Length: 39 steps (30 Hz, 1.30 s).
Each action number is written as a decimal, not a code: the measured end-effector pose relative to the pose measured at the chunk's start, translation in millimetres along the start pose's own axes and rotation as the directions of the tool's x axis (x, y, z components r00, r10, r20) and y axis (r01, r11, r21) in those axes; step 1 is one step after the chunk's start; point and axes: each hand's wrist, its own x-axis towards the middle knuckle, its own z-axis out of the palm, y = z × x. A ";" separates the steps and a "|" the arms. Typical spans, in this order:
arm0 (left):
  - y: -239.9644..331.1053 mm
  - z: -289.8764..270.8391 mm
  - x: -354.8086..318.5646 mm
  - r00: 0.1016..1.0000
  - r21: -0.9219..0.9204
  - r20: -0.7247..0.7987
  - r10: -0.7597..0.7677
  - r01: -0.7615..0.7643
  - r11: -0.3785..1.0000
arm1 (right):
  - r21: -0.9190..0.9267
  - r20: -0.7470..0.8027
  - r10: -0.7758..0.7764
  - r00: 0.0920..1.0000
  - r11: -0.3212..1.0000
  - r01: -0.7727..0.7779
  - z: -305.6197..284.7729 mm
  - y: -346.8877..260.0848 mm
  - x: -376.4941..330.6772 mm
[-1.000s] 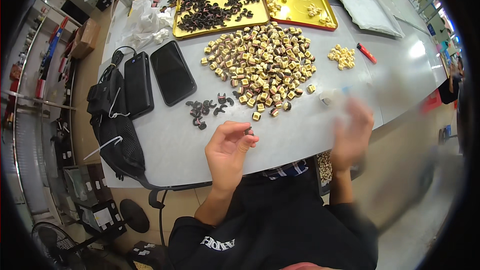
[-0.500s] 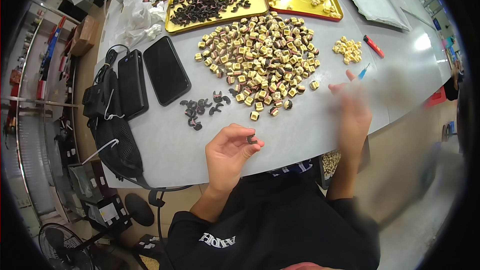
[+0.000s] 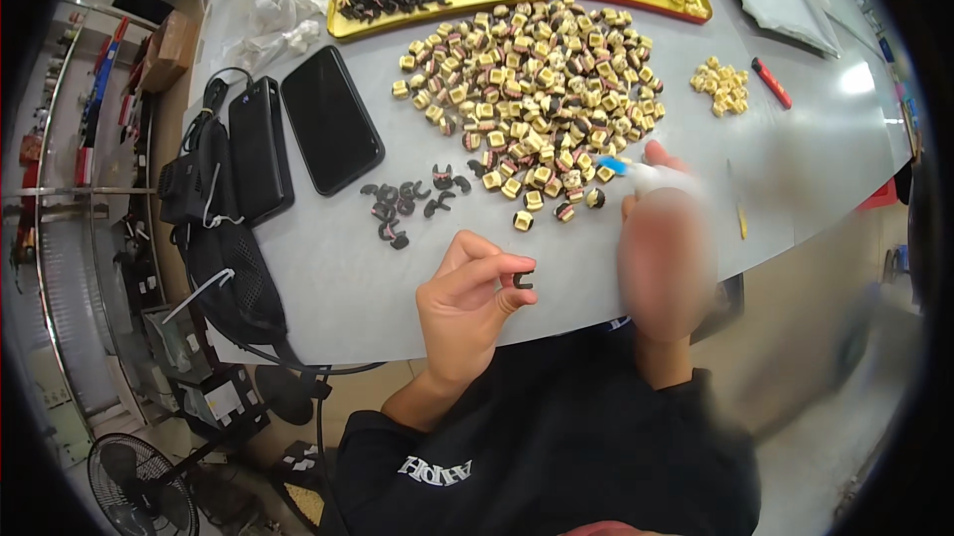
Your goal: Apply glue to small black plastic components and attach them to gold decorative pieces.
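White, blue-tipped bottle (image 3: 648, 177), at two o'clock from left hand (image 3: 462, 303), grasped by blurred right hand (image 3: 668, 253): probably light, squeezable; hold by body. Dark curved piece (image 3: 518, 281), pinched in left thumb and fingertips: likely featherweight, stiffish; hold by outer edges.

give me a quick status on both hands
Left hand pinching small dark curved piece; right hand, blurred, holding white blue-tipped bottle; pile of cream-and-dark pieces just beyond.

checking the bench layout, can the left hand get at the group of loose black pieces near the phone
Likely yes: nothing visible stands between the left hand and the loose black pieces, which lie close by. It is pinching another black piece, though.
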 end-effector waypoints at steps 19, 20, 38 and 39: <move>8.7 1.8 2.7 0.998 0.035 0.013 -0.058 0.058 0.998 | -0.180 0.243 0.108 0.964 0.982 -0.064 -11.3 7.9 -18.9; 8.6 1.4 2.1 0.999 0.049 0.016 -0.050 0.049 0.998 | -0.191 0.244 0.112 0.963 0.979 -0.065 -11.2 7.7 -19.1; 5.7 3.3 -0.8 0.998 0.132 -0.024 -0.064 0.066 0.989 | -0.272 0.233 0.099 0.967 0.962 -0.032 -12.5 7.2 -19.6; 5.4 3.1 -0.7 0.998 0.131 -0.022 -0.060 0.063 0.989 | -0.273 0.231 0.098 0.968 0.962 -0.032 -12.4 7.0 -19.5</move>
